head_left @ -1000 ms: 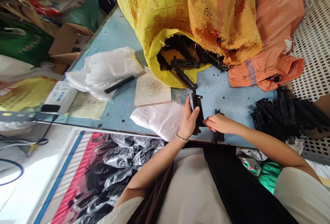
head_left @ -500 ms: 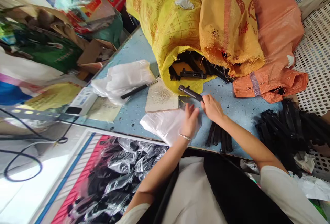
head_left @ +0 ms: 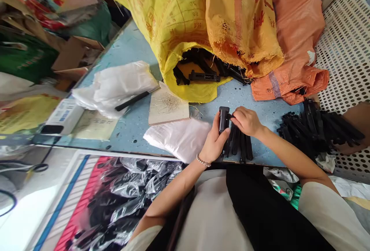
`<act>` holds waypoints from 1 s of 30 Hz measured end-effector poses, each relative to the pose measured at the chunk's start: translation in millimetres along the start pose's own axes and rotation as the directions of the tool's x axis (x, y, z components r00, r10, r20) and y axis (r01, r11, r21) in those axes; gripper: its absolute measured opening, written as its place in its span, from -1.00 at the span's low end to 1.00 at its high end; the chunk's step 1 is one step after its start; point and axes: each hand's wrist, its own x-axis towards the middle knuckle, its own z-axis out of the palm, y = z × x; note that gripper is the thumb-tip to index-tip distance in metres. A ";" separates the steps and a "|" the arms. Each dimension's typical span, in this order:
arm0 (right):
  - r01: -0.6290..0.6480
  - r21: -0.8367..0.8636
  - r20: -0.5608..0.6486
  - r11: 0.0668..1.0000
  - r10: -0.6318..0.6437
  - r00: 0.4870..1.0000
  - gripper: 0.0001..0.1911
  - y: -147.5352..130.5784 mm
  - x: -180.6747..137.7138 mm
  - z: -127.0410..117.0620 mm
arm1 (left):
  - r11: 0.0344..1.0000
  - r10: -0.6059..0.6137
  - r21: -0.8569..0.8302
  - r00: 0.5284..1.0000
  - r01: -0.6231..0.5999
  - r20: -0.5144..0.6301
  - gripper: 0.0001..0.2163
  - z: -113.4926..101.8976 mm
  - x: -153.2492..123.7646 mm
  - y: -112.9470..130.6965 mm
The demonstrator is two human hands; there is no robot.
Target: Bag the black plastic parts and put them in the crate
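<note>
Cluttered blue table, yellow sack spilling parts at the far side. At the near edge, left hand is wrapped around a black plastic part, with right hand pinching its far end. I'd hold it firm and square to the row of parts just right of it.

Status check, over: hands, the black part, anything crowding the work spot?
Left hand gripping black plastic part, right hand pinching its top end. Part held above row of black parts. White bag beside left hand, not blocking.

yellow sack: black parts inside mostly hidden | held black part: lower half behind left hand
</note>
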 end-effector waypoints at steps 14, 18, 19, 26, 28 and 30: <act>-0.051 0.079 0.407 0.996 0.015 0.913 -0.59 -45.8 -19.3 20.6 | 0.994 -0.100 0.016 0.975 0.105 -0.201 -0.51 -23.3 30.8 -12.4; -0.202 0.045 0.186 0.978 0.191 0.964 -0.61 -2.1 64.1 30.9 | 0.941 0.063 0.340 0.980 0.005 -0.190 -0.51 -12.2 24.3 -55.2; -0.239 0.016 0.104 0.971 0.236 0.966 -0.65 9.5 88.1 37.4 | 0.920 0.105 0.391 0.981 -0.034 -0.162 -0.50 -6.1 20.5 -64.6; -0.244 -0.251 0.098 0.937 0.275 0.956 -0.52 50.3 190.1 68.3 | 0.906 0.213 0.391 0.972 -0.160 -0.095 -0.48 -1.0 16.2 -76.0; -0.243 -0.276 0.088 0.930 0.276 0.957 -0.63 45.2 184.2 67.8 | 0.958 0.176 0.250 0.974 -0.137 -0.142 -0.46 -14.6 28.5 -62.2; -0.248 -0.256 0.054 0.934 0.270 0.961 -0.72 32.6 161.1 66.3 | 0.993 0.112 0.046 0.967 -0.105 -0.230 -0.39 -27.0 45.2 -45.1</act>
